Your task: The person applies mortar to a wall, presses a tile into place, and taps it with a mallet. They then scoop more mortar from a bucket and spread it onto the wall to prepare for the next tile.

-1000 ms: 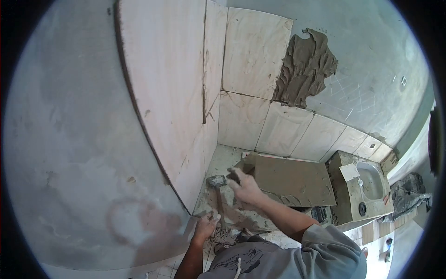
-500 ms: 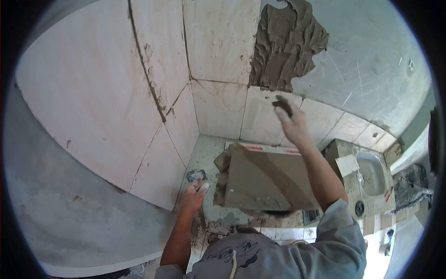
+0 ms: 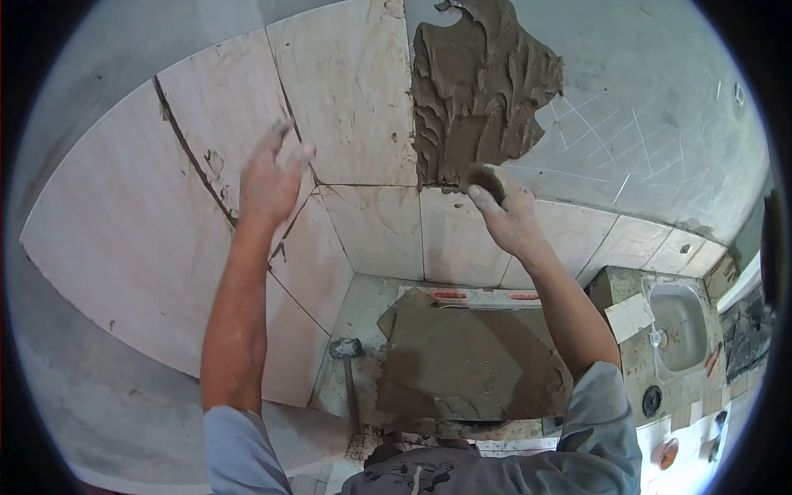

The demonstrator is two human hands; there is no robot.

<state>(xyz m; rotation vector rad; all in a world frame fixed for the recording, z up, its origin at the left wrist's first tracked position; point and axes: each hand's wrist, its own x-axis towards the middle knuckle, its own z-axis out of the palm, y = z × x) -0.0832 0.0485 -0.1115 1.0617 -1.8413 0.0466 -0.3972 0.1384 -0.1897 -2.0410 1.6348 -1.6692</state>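
My left hand is raised in front of the tiled left wall, near the corner, its fingers apart with nothing in them. My right hand grips a dark, mortar-coloured lump whose exact kind I cannot make out. It is at the lower edge of a patch of wet grey mortar on the back wall, just above a row of pale tiles. Below my hands a mortar-covered slab lies flat. A hammer lies to its left.
A spirit level with red parts lies behind the slab. To the right are a sink, a small pale tile piece and a black round drain part. Scratched lines mark the bare grey wall.
My left hand has risen from beside the hammer to the left wall. My right hand, still holding the dark lump, is now at the mortar's lower edge, where a smoother patch shows. The view has shifted.
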